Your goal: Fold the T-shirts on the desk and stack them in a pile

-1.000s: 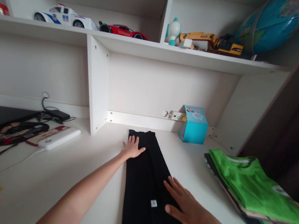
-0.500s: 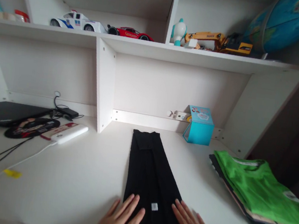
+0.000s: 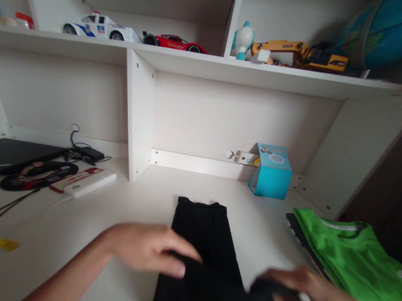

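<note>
A black shirt (image 3: 201, 224), folded into a long narrow strip, lies on the white desk with its far end flat. Its near part is raised and bent over toward the far end. My left hand (image 3: 155, 250) is closed on the left side of the raised edge, with the cloth between thumb and fingers. On the right, my right hand (image 3: 301, 290), blurred by motion, grips the other corner of this edge. The white label is out of sight.
A stack of folded clothes with a green T-shirt (image 3: 349, 256) on top lies at the right. Behind stands a blue desk calendar (image 3: 273, 181). A laptop (image 3: 10, 154), cables and a white power strip (image 3: 89, 184) are at left. Toy cars (image 3: 175, 43) line the shelf above.
Both hands went from lying flat on the shirt to gripping its near end. That end has been lifted and brought forward over the rest. The far end has slid slightly nearer.
</note>
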